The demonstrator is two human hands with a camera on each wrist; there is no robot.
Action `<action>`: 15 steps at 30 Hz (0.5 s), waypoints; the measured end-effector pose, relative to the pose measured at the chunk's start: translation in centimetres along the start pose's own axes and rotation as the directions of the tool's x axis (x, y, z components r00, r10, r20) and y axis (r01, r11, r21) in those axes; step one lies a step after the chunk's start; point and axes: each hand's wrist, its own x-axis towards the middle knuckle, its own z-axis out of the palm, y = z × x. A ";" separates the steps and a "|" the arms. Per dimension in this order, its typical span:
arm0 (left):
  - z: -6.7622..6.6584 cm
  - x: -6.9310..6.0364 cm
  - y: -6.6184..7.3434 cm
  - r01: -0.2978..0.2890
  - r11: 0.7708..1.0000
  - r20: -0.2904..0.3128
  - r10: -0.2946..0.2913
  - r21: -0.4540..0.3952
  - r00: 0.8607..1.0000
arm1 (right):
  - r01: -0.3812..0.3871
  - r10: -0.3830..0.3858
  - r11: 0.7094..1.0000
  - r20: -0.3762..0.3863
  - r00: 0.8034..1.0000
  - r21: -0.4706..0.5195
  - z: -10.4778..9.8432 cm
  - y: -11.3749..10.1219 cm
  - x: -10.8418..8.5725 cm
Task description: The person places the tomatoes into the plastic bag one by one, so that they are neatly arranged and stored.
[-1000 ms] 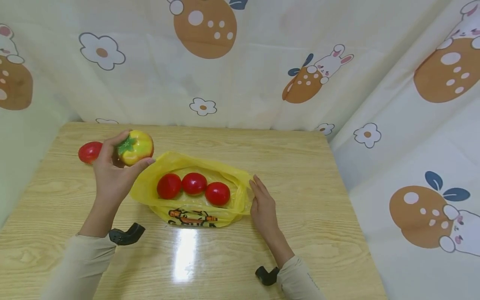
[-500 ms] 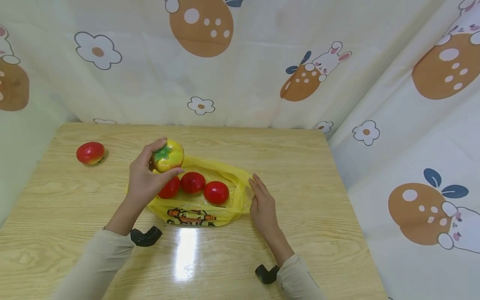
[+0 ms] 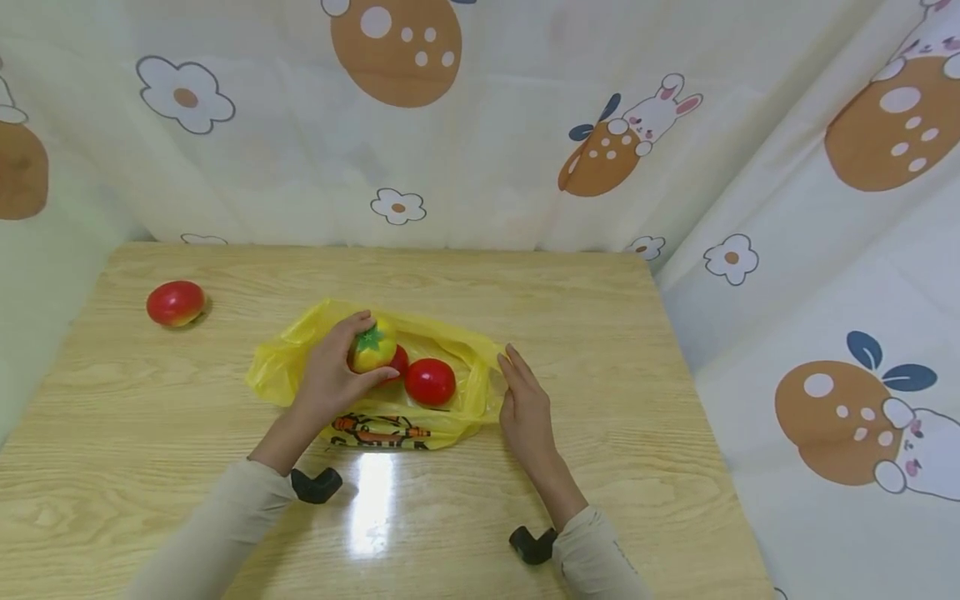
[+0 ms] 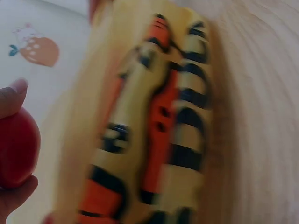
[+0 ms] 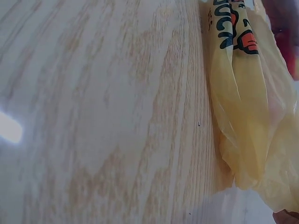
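Observation:
My left hand (image 3: 330, 375) grips a toy tomato (image 3: 375, 346) over the mouth of a yellow plastic bag (image 3: 285, 362). Its green calyx and yellow side face up in the head view; the left wrist view shows its red side, between thumb and fingers. Inside the bag lie more red tomatoes; one red tomato (image 3: 430, 382) shows whole and another is partly covered by my left hand. At the bag's right end, my right hand (image 3: 527, 421) holds the edge with fingers stretched along it. The right wrist view shows only a fingertip beside the plastic (image 5: 247, 140).
One more red tomato (image 3: 176, 303) lies on the wooden table (image 3: 600, 350) at the back left. A patterned curtain (image 3: 487, 150) hangs behind the table and along its right side. Black curved mounts (image 3: 317, 486) sit at both wrists.
My left hand has carried the tomato rightward from the bag's left side and lowered it over the opening. My right hand has stayed at the bag's right end.

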 end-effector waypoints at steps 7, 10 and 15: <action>0.8 -0.6 -0.6 -0.007 0.997 0.089 0.000 0.077 0.996 | -0.006 0.006 1.000 0.012 1.000 0.017 0.0 0.0 0.0; 0.9 -0.7 -0.5 -0.044 0.991 0.110 0.030 0.128 0.994 | -0.015 0.015 1.000 0.022 1.000 0.018 0.1 0.0 0.0; 0.9 -0.7 -0.3 -0.114 0.973 0.136 0.087 0.201 0.987 | -0.028 0.027 0.999 0.037 0.999 0.024 0.3 0.1 -0.1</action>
